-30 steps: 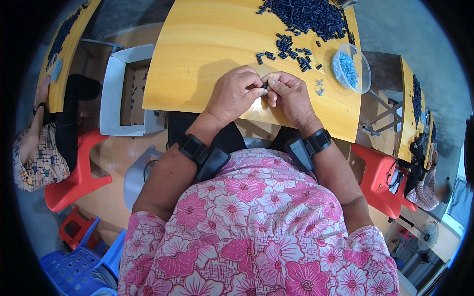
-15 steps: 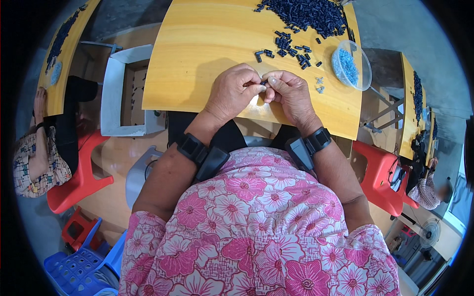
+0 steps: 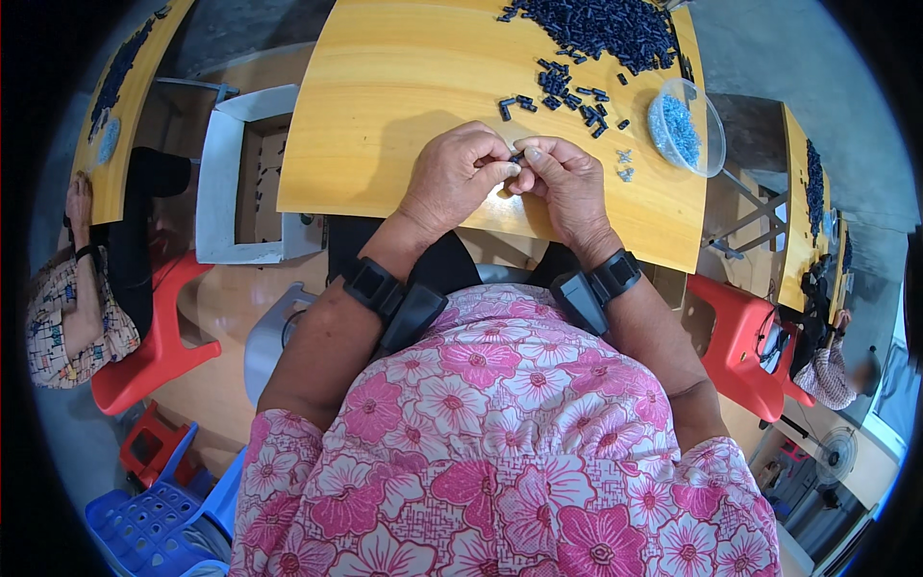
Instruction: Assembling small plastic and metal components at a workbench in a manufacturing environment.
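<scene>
Above the near part of the yellow wooden table point(image 3: 375, 125), my left hand point(image 3: 460, 175) and my right hand point(image 3: 565, 185) meet fingertip to fingertip. Between them they pinch a small dark cylindrical part point(image 3: 516, 159), mostly covered by the fingers. Both hands are closed on it. Just beyond my hands lie several loose dark cylindrical parts point(image 3: 582, 101), and behind those a large heap of the same parts point(image 3: 615, 34). A few small clear pieces point(image 3: 625, 165) rest to the right of my right hand. Farther right stands a clear round bowl point(image 3: 713, 135) with light-blue pieces point(image 3: 680, 130) inside.
Left of the table is an open white box point(image 3: 219, 183) with a few dark bits inside. Red stools point(image 3: 159, 337) stand on both sides, and a blue plastic chair point(image 3: 154, 529) is at lower left. Another person point(image 3: 82, 308) sits at a neighbouring table on the left.
My hands stay together over the same spot, with only slight finger movement around the dark part. The person on the left has shifted their hand a little at the table edge.
</scene>
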Demonstrator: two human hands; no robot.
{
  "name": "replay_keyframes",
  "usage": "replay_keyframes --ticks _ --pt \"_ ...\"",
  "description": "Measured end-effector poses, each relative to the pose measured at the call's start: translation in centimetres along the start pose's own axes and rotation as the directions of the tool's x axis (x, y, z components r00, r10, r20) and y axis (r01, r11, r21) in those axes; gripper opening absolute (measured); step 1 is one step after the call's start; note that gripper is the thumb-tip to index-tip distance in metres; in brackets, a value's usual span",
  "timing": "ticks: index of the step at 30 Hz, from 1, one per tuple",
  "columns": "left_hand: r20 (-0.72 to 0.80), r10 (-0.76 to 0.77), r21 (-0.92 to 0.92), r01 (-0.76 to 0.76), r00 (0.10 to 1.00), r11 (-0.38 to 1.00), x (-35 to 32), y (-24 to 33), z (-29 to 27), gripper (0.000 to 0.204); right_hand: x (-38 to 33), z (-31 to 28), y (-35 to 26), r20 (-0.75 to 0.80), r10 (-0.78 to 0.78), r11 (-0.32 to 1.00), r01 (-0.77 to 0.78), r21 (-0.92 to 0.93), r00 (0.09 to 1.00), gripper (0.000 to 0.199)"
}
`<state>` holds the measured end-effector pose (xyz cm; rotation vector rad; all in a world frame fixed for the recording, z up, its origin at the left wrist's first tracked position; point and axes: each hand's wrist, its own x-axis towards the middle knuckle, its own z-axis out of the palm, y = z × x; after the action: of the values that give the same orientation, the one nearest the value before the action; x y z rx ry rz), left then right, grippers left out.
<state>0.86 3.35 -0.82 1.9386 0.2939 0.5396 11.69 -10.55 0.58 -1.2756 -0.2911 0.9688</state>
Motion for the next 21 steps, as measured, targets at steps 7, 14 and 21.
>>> replay_keyframes --ticks 7,14,21 --pt "0.028 -0.005 -0.010 0.005 1.000 1.000 0.0 0.0 -0.2 0.009 -0.1 0.2 -0.2 0.005 -0.064 0.996 0.064 -0.068 0.998 0.016" --pt "0.043 -0.027 -0.008 0.027 0.999 1.000 0.1 0.0 -0.3 0.009 -0.1 0.4 -1.7 0.042 -0.051 0.981 0.058 -0.187 0.998 0.016" --pt "0.060 -0.033 -0.104 0.039 0.998 0.994 0.1 0.2 -0.4 0.008 0.2 0.2 -1.6 0.020 -0.054 0.986 0.056 -0.160 0.998 0.015"
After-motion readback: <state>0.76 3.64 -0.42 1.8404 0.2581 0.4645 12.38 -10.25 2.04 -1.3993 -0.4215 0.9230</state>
